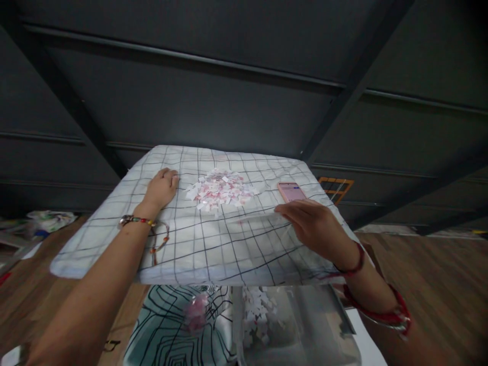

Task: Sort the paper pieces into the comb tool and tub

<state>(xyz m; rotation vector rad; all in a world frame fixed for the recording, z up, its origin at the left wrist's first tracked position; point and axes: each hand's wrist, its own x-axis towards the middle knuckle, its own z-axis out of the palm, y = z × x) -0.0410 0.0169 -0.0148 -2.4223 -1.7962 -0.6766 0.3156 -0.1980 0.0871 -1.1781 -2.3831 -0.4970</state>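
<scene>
A heap of small white and pink paper slips (223,190) lies on a white cloth with a black grid (213,249), which covers a small table. To the left of the heap, my left hand (162,188) rests palm down on the cloth, fingers loosely bent, holding nothing I can see. My right hand (316,226) is over the right part of the cloth, thumb and fingers pinched together near the heap's right side. What sits in that pinch is too small to make out. Just beyond the right hand lies a pink-cased phone (292,191) with its screen lit.
Below the table's near edge stands a clear plastic box (297,325) with more paper slips (259,310) inside. Left of it, a pink item (197,312) lies on a teal patterned cloth (163,330). A dark panelled wall (213,107) rises behind the table.
</scene>
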